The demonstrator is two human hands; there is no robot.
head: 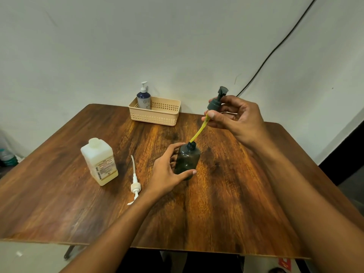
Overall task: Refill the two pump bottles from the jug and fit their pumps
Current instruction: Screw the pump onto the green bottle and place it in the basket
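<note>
2 hands are busy: my left hand (167,174) wraps its fingers around the dark bottle (187,160) standing on the worktop (226,203), while my right hand (238,119) pinches the dark pump (215,101) above it, its yellow tube (198,133) dipping into the neck. The jug (99,161) stands uncapped at left, a white pump (135,182) lying beside it.

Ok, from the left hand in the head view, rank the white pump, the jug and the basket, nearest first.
From the left hand:
1. White pump, lying on the table just to its left.
2. Jug, standing further left.
3. Basket, at the far edge by the wall.
</note>
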